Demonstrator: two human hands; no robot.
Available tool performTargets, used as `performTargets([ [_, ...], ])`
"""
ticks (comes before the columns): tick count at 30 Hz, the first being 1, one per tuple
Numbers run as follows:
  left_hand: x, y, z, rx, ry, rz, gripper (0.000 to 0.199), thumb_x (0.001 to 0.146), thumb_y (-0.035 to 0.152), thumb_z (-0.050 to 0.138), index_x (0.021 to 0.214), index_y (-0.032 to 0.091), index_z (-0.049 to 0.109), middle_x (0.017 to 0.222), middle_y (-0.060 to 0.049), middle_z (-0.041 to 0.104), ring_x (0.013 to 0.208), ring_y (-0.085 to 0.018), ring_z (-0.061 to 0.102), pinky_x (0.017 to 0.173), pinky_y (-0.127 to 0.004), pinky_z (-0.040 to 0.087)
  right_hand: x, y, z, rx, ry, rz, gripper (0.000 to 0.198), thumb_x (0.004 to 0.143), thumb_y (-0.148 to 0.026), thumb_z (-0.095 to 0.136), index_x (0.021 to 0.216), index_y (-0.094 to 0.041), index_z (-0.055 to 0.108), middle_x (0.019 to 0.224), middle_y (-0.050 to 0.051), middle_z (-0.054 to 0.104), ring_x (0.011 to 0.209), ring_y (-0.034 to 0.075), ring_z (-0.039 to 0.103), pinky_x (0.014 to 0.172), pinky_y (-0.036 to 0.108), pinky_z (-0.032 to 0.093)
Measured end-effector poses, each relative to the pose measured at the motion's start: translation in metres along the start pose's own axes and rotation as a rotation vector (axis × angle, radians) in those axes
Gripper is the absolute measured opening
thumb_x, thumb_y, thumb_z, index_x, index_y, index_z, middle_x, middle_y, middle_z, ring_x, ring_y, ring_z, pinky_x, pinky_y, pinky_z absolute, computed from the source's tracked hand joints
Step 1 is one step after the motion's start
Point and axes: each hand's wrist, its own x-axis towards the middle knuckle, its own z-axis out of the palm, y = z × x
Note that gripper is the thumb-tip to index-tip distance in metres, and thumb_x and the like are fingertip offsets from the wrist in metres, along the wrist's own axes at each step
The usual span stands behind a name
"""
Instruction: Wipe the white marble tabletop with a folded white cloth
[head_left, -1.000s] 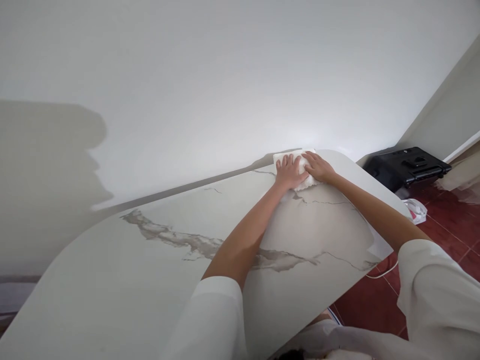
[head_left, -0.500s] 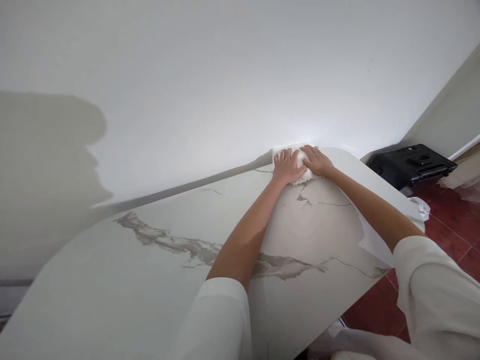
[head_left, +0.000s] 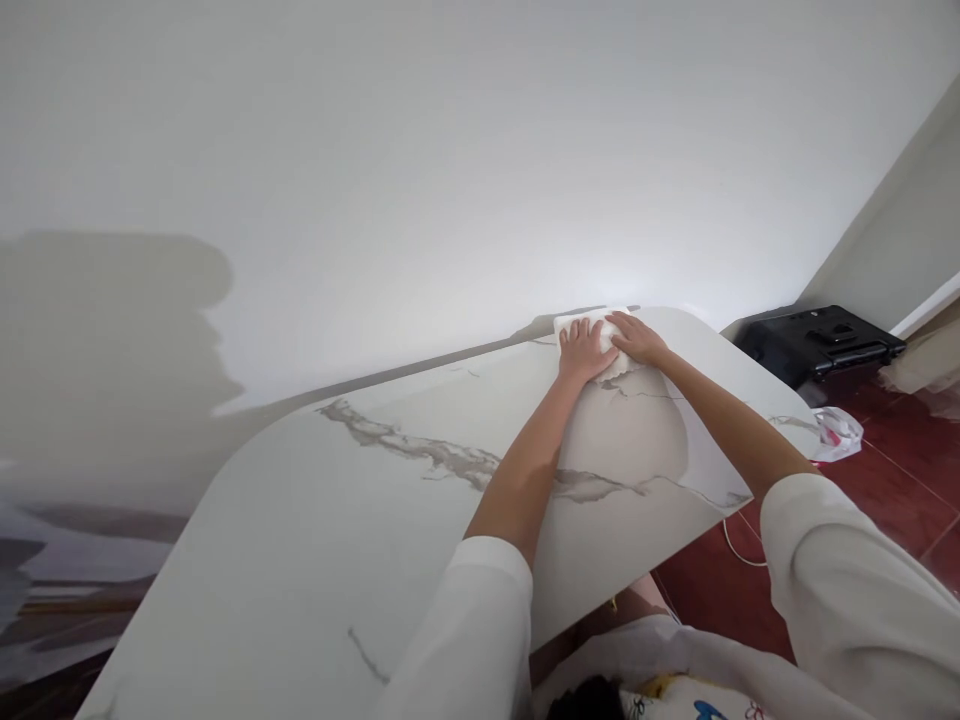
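A white cloth (head_left: 601,322) lies near the far edge of the marble-patterned tabletop (head_left: 420,540), close to the wall. My left hand (head_left: 583,350) rests palm down on the cloth's left part, fingers spread across its top. Angled in from the right, my right hand (head_left: 636,338) presses on the cloth's right side with its fingers stretched out. The two thumbs come close together over the cloth. Beneath my palms the cloth is hidden, and its scalloped near edge shows just below my hands.
A pale wall (head_left: 450,180) rises behind the table, with a narrow dark gap along the edge. Beyond the right end a black case (head_left: 821,340) lies on the red tiled floor (head_left: 907,460). A plastic bag (head_left: 838,432) sits beside the table's right corner.
My hands stay on the cloth at the far edge, with little visible shift against the table. The camera view has moved, showing more floor, the plastic bag and patterned fabric below.
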Motion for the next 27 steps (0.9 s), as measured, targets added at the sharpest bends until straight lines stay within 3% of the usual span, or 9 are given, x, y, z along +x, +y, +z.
performTargets([
  [7,-0.036,0.003,-0.005,0.023,-0.005,0.025,0.067,0.089,0.053,0.037,0.146,0.02,0.03,0.156,-0.01,0.025,0.145,-0.028,0.017,0.116,-0.049,0.014,-0.032,-0.016,0.004,0.027,0.022,-0.014,0.056,0.091,-0.038,0.036,0.145,-0.022,0.036,0.155,0.004,0.03,0.142,0.024,0.026,0.115,0.047,0.027],
  [18,-0.096,0.017,-0.017,0.055,-0.064,0.043,0.068,0.09,0.051,0.035,0.148,0.017,0.026,0.157,-0.014,0.022,0.145,-0.031,0.014,0.115,-0.052,0.014,-0.085,-0.039,0.009,-0.009,0.03,-0.054,0.057,0.092,-0.037,0.036,0.145,-0.016,0.035,0.153,0.008,0.033,0.142,0.024,0.028,0.117,0.04,0.025],
  [27,-0.164,0.042,-0.034,0.094,-0.109,0.121,0.068,0.091,0.049,0.038,0.148,0.014,0.026,0.156,-0.017,0.023,0.144,-0.034,0.017,0.114,-0.053,0.017,-0.161,-0.064,0.002,-0.034,0.046,-0.072,0.058,0.093,-0.039,0.033,0.145,-0.013,0.035,0.153,0.013,0.032,0.142,0.029,0.027,0.114,0.046,0.029],
])
